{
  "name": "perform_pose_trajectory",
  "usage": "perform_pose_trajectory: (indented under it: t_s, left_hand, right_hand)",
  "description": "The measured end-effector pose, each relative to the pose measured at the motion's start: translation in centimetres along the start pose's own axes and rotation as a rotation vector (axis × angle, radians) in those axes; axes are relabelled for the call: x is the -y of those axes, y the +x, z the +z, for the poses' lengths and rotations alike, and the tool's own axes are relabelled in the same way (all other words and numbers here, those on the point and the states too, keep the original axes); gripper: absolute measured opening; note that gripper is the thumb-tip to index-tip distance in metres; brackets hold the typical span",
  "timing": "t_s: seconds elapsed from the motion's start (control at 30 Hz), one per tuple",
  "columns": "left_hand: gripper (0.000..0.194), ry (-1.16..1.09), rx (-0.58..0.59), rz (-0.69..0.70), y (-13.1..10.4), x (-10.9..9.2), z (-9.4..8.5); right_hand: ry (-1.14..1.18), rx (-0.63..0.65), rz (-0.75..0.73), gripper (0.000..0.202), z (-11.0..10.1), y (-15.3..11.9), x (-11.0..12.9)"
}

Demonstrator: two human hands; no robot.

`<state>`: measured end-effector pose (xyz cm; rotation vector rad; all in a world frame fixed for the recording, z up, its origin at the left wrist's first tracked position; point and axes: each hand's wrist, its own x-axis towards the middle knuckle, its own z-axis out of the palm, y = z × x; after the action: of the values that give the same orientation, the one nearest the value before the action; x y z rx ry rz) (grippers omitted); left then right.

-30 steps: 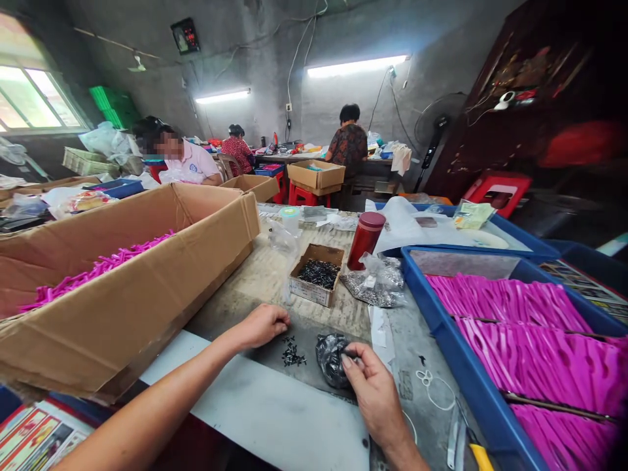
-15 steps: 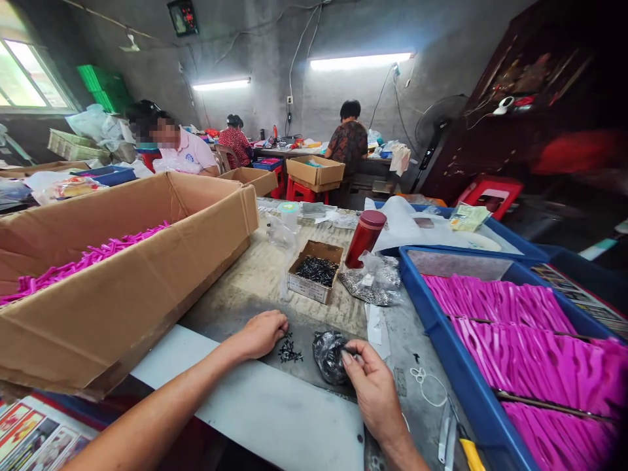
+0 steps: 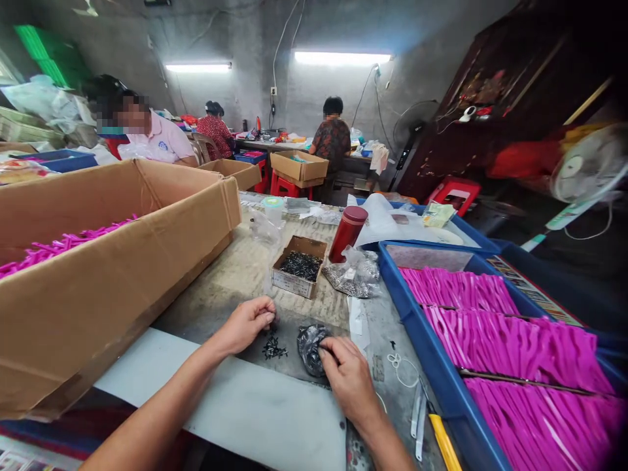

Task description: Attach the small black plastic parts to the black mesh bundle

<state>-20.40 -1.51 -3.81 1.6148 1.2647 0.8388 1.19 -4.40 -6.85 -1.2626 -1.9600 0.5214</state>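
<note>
While my right hand (image 3: pixel 349 378) pinches the crumpled black plastic bag (image 3: pixel 310 345) at its eleven o'clock, my left hand (image 3: pixel 248 322) curls closed; small black screws (image 3: pixel 273 348) lie scattered at its five o'clock.

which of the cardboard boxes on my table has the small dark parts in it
The small open box in the middle of the table, beside the red flask. The big box on the left holds pink parts instead.
</note>
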Motion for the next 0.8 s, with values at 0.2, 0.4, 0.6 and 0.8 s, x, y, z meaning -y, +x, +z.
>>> perform_pose_trajectory:
  t_s: [0.2,0.4,0.6,0.8]
  left_hand:
    - [0.014,-0.267,-0.057,-0.043,0.1,0.1,1.5]
    - [0.016,-0.333,-0.03,-0.072,-0.3,0.3,2.6]
    - [0.012,-0.309,0.035,-0.045,-0.4,0.6,3.0]
    - [0.012,-0.193,0.053,-0.023,-0.8,-0.2,3.1]
  right_hand:
    - [-0.35,0.122,-0.013,0.012,0.9,0.2,0.0]
    - [-0.512,0.252,0.041,0.011,1.3,0.7,0.7]
    - [-0.574,0.291,0.026,0.011,1.4,0.9,0.9]
    - [-0.577,0.227,-0.02,0.014,1.6,0.5,0.6]
